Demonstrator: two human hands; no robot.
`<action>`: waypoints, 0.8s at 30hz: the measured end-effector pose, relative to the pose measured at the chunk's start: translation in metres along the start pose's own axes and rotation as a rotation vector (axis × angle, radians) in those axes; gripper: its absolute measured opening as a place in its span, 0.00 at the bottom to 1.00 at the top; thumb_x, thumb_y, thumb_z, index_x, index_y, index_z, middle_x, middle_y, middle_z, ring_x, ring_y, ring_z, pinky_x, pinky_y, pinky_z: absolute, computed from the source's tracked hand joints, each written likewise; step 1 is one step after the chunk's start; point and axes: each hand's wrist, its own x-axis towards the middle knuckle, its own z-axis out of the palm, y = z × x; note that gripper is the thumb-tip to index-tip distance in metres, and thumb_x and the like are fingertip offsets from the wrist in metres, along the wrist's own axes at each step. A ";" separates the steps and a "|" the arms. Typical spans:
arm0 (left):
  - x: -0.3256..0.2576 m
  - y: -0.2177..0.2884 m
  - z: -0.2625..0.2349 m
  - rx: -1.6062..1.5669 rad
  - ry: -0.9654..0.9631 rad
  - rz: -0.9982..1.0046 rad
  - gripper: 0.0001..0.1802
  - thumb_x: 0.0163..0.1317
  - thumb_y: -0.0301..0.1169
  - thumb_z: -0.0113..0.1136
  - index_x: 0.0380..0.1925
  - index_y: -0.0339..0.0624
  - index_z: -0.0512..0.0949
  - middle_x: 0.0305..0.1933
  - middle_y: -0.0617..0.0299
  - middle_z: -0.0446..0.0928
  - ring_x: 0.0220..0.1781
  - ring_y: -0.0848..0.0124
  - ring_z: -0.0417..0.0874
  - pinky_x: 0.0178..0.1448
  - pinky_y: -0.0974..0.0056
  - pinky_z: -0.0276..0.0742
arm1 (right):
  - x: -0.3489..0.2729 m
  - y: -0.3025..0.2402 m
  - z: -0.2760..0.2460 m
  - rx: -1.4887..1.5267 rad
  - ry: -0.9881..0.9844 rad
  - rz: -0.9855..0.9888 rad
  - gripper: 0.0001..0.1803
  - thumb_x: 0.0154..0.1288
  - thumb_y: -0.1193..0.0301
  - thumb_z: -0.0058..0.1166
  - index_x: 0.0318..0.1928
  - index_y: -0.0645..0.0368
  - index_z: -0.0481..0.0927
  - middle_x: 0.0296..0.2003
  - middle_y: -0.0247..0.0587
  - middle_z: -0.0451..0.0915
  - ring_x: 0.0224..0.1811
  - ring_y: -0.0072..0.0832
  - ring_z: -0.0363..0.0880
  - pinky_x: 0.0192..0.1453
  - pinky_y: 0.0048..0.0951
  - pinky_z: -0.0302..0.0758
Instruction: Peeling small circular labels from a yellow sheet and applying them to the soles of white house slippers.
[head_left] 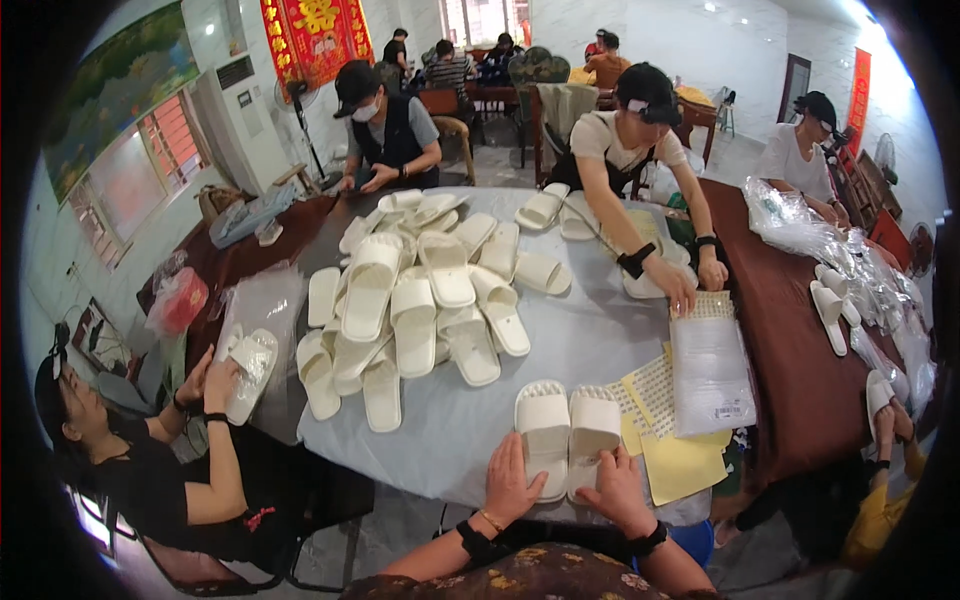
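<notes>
Two cream slippers lie side by side, toes away from me, at the near edge of the table. My left hand (513,487) grips the outer heel side of the left slipper (545,452). At the heel of the right slipper (595,424), my right hand (618,492) has its fingers closed round the edge. Just right of the pair lie yellow sheets of small printed labels (655,395) and a flat stack in clear plastic packaging (711,375). Beyond my hands, a large heap of matching slippers (410,300) covers the left middle of the table.
The grey-covered table (590,320) stands between brown-covered surfaces. Across it, a co-worker (640,140) reaches toward the label sheets. Another person (150,440) at left handles a bagged slipper (252,375). Clear plastic bags (850,250) and loose slippers (830,310) lie at right.
</notes>
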 end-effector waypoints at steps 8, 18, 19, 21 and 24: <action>-0.001 0.001 -0.003 -0.038 -0.031 0.027 0.42 0.60 0.42 0.63 0.69 0.29 0.59 0.69 0.33 0.61 0.70 0.39 0.62 0.73 0.44 0.56 | 0.002 0.001 0.003 -0.039 0.017 -0.084 0.44 0.44 0.61 0.76 0.59 0.63 0.69 0.64 0.67 0.63 0.64 0.62 0.63 0.67 0.51 0.64; -0.006 -0.001 0.001 0.034 -0.022 0.037 0.37 0.60 0.43 0.62 0.66 0.34 0.66 0.69 0.35 0.62 0.70 0.41 0.63 0.72 0.45 0.58 | 0.002 -0.007 -0.002 -0.019 -0.056 -0.003 0.43 0.44 0.63 0.76 0.59 0.68 0.69 0.63 0.68 0.63 0.64 0.62 0.62 0.66 0.50 0.65; -0.006 0.000 0.001 0.046 -0.020 0.037 0.36 0.60 0.43 0.62 0.65 0.34 0.67 0.69 0.35 0.62 0.69 0.41 0.64 0.72 0.45 0.58 | 0.002 -0.008 -0.003 -0.024 -0.052 -0.004 0.43 0.44 0.63 0.76 0.59 0.68 0.69 0.63 0.68 0.64 0.64 0.62 0.62 0.66 0.51 0.65; -0.004 0.001 0.000 0.057 -0.020 0.035 0.36 0.60 0.42 0.62 0.65 0.34 0.68 0.68 0.35 0.62 0.69 0.41 0.64 0.72 0.45 0.59 | 0.003 -0.008 -0.004 -0.029 -0.052 -0.001 0.44 0.44 0.63 0.76 0.59 0.69 0.69 0.62 0.69 0.64 0.64 0.62 0.62 0.66 0.51 0.65; -0.004 0.002 -0.001 0.063 -0.007 0.041 0.35 0.60 0.43 0.62 0.64 0.34 0.68 0.68 0.35 0.63 0.68 0.40 0.65 0.72 0.45 0.59 | 0.003 -0.007 -0.003 -0.028 -0.053 -0.035 0.44 0.44 0.62 0.76 0.59 0.68 0.69 0.63 0.69 0.63 0.65 0.62 0.62 0.67 0.51 0.65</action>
